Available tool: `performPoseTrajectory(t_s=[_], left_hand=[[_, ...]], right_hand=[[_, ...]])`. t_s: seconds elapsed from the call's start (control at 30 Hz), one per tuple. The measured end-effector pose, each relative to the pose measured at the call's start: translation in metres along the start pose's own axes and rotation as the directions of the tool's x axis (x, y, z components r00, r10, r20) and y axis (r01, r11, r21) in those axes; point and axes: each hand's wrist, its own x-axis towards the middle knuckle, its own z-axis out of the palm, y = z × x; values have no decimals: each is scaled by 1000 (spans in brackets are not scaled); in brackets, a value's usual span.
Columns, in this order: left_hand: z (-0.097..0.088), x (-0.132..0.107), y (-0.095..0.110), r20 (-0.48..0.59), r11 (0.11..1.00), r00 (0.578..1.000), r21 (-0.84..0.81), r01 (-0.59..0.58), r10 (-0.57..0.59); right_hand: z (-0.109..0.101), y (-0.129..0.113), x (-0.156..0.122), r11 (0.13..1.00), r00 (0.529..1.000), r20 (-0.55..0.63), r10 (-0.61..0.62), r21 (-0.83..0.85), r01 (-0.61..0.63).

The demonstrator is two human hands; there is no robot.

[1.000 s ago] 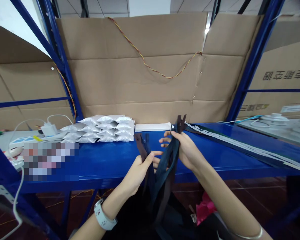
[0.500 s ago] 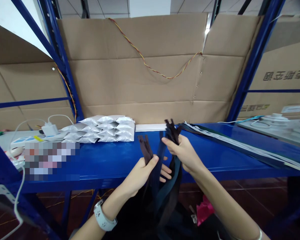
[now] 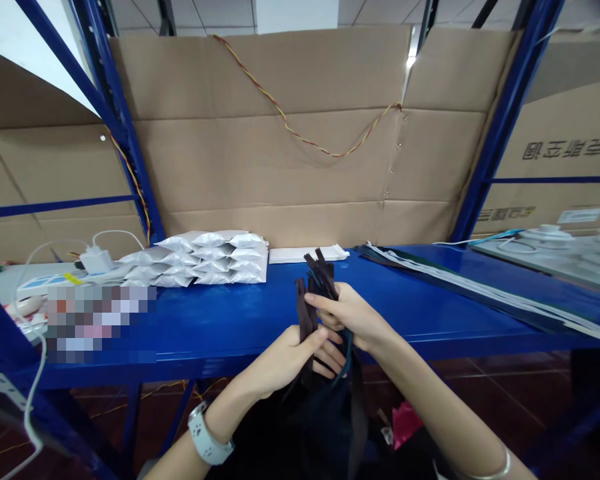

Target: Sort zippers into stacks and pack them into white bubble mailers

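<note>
Left hand [image 3: 290,353] pinches dark strips [image 3: 306,313], right hand [image 3: 357,313] grips a dark bundle [image 3: 323,270] beside them, above the blue table's near edge [image 3: 205,357]; looks like mid-sorting, next move needs a firm pinch.

Well beyond the fingers [image 3: 333,360] stands a creased cardboard wall [image 3: 270,167], grey panels [image 3: 225,15] showing above it. Blue metal posts [image 3: 496,147] slant up to the left and right of the fingers, a glossy blue shelf [image 3: 220,320] spreads past them, and dark red floor tiles [image 3: 510,397] lie below them.
</note>
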Motion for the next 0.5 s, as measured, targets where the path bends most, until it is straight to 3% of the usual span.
performPoseTrajectory(t_s=[0.13,0.2,0.27,0.37,0.43,0.5], left_hand=[[-6,-1,6,-32,999,999,29,-37,38],[-8,-2,9,-48,995,996,75,-70,73],[-8,-3,9,-52,993,995,84,-78,82],[-5,-5,7,-27,996,998,79,-47,49],[-2,-6,6,2,993,999,114,-36,36],[-2,-8,7,33,978,998,200,-66,60]], right_hand=[[-8,-11,-1,991,956,-261,-135,-29,132],[-11,-17,-4,985,945,-278,-170,-9,174],[-6,-21,-8,986,968,-207,-145,51,159],[12,-21,-15,993,999,-35,-39,109,43],[23,-18,-17,992,995,98,-5,126,-8],[24,-19,-17,984,989,142,-30,176,4]])
